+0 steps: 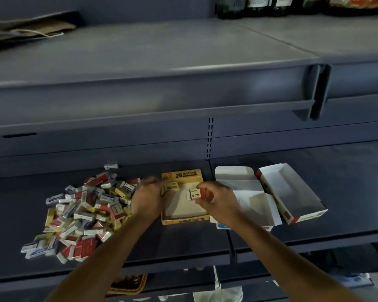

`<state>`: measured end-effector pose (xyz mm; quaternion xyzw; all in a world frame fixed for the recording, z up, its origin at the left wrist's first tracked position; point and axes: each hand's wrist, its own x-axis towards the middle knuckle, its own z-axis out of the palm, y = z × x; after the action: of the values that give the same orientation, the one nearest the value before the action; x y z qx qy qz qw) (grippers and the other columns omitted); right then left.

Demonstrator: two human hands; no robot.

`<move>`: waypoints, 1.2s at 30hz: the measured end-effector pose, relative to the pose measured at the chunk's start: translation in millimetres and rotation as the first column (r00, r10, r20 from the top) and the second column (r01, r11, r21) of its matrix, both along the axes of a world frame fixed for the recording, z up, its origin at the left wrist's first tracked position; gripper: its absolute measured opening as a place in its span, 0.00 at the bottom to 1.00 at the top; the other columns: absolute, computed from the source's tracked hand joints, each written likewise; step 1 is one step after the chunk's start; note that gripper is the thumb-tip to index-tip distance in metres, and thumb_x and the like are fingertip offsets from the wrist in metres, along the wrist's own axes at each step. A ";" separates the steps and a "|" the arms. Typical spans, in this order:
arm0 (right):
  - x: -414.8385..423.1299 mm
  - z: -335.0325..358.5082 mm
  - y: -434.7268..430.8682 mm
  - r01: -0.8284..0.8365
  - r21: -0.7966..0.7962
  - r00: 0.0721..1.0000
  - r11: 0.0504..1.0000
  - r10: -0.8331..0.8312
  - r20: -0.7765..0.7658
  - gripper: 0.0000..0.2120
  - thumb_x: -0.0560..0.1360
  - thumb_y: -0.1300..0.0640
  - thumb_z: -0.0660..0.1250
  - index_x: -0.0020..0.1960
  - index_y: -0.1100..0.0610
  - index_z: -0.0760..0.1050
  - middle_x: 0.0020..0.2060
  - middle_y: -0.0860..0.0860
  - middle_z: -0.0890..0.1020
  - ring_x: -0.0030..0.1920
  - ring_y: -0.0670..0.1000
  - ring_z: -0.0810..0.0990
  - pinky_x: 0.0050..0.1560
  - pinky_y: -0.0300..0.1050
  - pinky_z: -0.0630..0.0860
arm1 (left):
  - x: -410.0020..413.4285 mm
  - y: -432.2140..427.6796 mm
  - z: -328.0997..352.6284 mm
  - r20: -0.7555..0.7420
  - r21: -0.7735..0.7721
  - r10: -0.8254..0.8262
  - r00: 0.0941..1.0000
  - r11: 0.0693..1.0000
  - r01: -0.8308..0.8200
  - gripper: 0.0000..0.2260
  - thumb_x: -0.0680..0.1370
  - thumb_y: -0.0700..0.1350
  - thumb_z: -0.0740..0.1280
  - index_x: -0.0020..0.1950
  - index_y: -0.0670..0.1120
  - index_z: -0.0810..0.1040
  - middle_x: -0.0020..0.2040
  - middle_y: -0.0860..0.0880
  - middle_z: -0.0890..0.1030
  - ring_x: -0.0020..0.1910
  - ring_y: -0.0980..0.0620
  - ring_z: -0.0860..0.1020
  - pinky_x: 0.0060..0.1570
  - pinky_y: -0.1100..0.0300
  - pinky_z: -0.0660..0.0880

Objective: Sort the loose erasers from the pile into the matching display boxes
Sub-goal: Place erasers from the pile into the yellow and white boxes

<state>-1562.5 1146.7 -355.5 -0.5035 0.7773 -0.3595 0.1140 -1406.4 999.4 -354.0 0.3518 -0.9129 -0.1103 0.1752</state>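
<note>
The left grip [148, 197] and right grip [220, 200] are bare, as are the forearms [282, 253].

Lower shelf [347, 192]: dark grey-blue metal, two panels joined at a seam near centre.

Left panel: pile of loose erasers [83, 212] in red, yellow, blue and white wrappers, spread toward the front edge. A single eraser [111, 166] lies apart behind the pile, near the back wall. The yellow display box [184, 221] sits open-topped just left of the seam.

Right panel: a white box [238, 177] is unfolded flat, flaps open. The red-and-white display box [292, 192] lies angled, against the white box's right flap.

Upper shelf [162, 46]: paper bag [28, 29] far left; dark bottles [249, 5] at the back right.
</note>
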 end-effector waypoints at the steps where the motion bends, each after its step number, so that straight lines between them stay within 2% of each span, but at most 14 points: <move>1: 1.8 -0.2 -1.4 -0.010 0.005 1.000 1.000 0.010 -0.006 0.16 0.70 0.49 0.72 0.56 0.50 0.77 0.40 0.43 0.75 0.39 0.43 0.73 0.42 0.34 0.70 | -2.4 -3.1 -0.3 0.022 -0.003 0.012 1.000 1.000 -0.012 0.13 0.76 0.50 0.67 0.59 0.51 0.80 0.52 0.46 0.79 0.52 0.44 0.76 0.47 0.54 0.75; 3: 5.9 -1.5 -3.3 -0.041 0.025 0.999 0.999 0.041 -0.014 0.16 0.70 0.49 0.72 0.56 0.50 0.77 0.41 0.43 0.75 0.39 0.42 0.74 0.42 0.33 0.70 | -7.6 -6.3 -0.6 0.072 -0.030 0.019 0.997 0.999 -0.017 0.13 0.76 0.51 0.66 0.59 0.50 0.79 0.53 0.47 0.78 0.53 0.45 0.74 0.48 0.54 0.74; 6: 10.2 -5.0 -4.8 -0.072 0.082 0.997 0.994 0.075 -0.034 0.16 0.71 0.48 0.70 0.57 0.49 0.75 0.45 0.45 0.79 0.44 0.45 0.78 0.46 0.39 0.76 | -13.7 -5.6 -0.3 0.133 -0.044 0.023 0.991 0.999 -0.017 0.13 0.78 0.54 0.63 0.60 0.52 0.78 0.54 0.50 0.78 0.55 0.48 0.73 0.47 0.55 0.72; 9: 10.5 -7.6 -3.9 -0.075 0.118 0.994 0.990 0.084 -0.071 0.16 0.72 0.47 0.70 0.58 0.49 0.75 0.50 0.47 0.80 0.47 0.47 0.79 0.48 0.42 0.77 | -15.7 -6.6 -3.7 0.168 -0.048 0.023 0.986 0.999 -0.015 0.13 0.78 0.55 0.62 0.61 0.54 0.77 0.55 0.51 0.77 0.57 0.50 0.72 0.47 0.57 0.71; 13: 9.9 -8.8 -3.5 -0.077 0.143 0.987 0.987 0.095 -0.128 0.16 0.72 0.47 0.68 0.58 0.50 0.75 0.51 0.47 0.81 0.49 0.48 0.80 0.49 0.44 0.77 | -15.9 -8.8 -6.3 0.157 -0.029 0.041 0.987 0.999 -0.036 0.12 0.78 0.54 0.62 0.58 0.53 0.78 0.54 0.51 0.76 0.55 0.50 0.72 0.48 0.57 0.73; 17: 8.2 -9.1 -4.6 -0.053 0.157 0.988 0.986 0.075 -0.133 0.16 0.72 0.46 0.69 0.57 0.50 0.75 0.51 0.47 0.82 0.50 0.48 0.80 0.49 0.43 0.78 | -14.5 -9.4 -8.0 0.116 0.044 0.062 0.991 0.997 -0.068 0.10 0.78 0.52 0.62 0.51 0.50 0.80 0.56 0.51 0.71 0.49 0.53 0.73 0.45 0.61 0.71; 22: 8.7 -6.0 -3.3 -0.062 0.169 0.990 0.984 0.083 -0.118 0.16 0.72 0.48 0.69 0.57 0.51 0.75 0.52 0.48 0.82 0.51 0.48 0.80 0.48 0.39 0.77 | -18.1 -4.6 -4.7 0.123 0.086 0.087 0.989 0.991 -0.098 0.10 0.79 0.50 0.61 0.50 0.48 0.79 0.55 0.50 0.69 0.43 0.57 0.71 0.41 0.64 0.66; 29: 8.9 -5.6 -3.2 -0.079 0.181 0.992 0.980 0.096 -0.085 0.15 0.72 0.48 0.69 0.57 0.50 0.74 0.51 0.48 0.82 0.50 0.48 0.81 0.49 0.44 0.79 | -18.7 -2.2 -5.5 0.151 0.118 0.113 0.982 0.984 -0.131 0.09 0.79 0.50 0.61 0.51 0.48 0.79 0.56 0.49 0.69 0.43 0.56 0.71 0.42 0.65 0.68; 32: 8.4 -4.1 -1.8 -0.111 0.135 0.993 0.985 0.115 -0.025 0.15 0.71 0.49 0.70 0.57 0.50 0.75 0.49 0.48 0.82 0.48 0.47 0.81 0.48 0.44 0.79 | -18.0 0.7 -4.6 0.173 0.074 0.127 0.977 0.987 -0.141 0.11 0.79 0.52 0.62 0.56 0.50 0.79 0.58 0.49 0.69 0.50 0.52 0.74 0.44 0.61 0.72; 34: 5.8 -1.4 0.0 -0.102 0.079 0.995 0.992 0.102 -0.004 0.15 0.71 0.49 0.71 0.57 0.50 0.76 0.46 0.48 0.82 0.44 0.45 0.79 0.47 0.41 0.78 | -18.3 4.1 -3.1 0.168 0.028 0.123 0.978 0.991 -0.129 0.12 0.78 0.53 0.63 0.59 0.52 0.78 0.59 0.49 0.70 0.56 0.48 0.71 0.50 0.57 0.73; 36: 0.9 2.5 2.5 -0.083 0.029 0.996 0.996 0.083 -0.011 0.15 0.71 0.49 0.71 0.56 0.50 0.76 0.44 0.47 0.81 0.41 0.44 0.78 0.46 0.41 0.77 | -21.7 10.2 0.4 0.111 -0.032 0.116 0.987 0.993 -0.113 0.14 0.76 0.54 0.64 0.60 0.51 0.77 0.58 0.47 0.72 0.56 0.46 0.70 0.51 0.53 0.72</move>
<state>-1561.6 1149.2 -353.0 -0.5358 0.7615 -0.3402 0.1313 -1428.1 1009.5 -353.6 0.4070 -0.9009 -0.0683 0.1342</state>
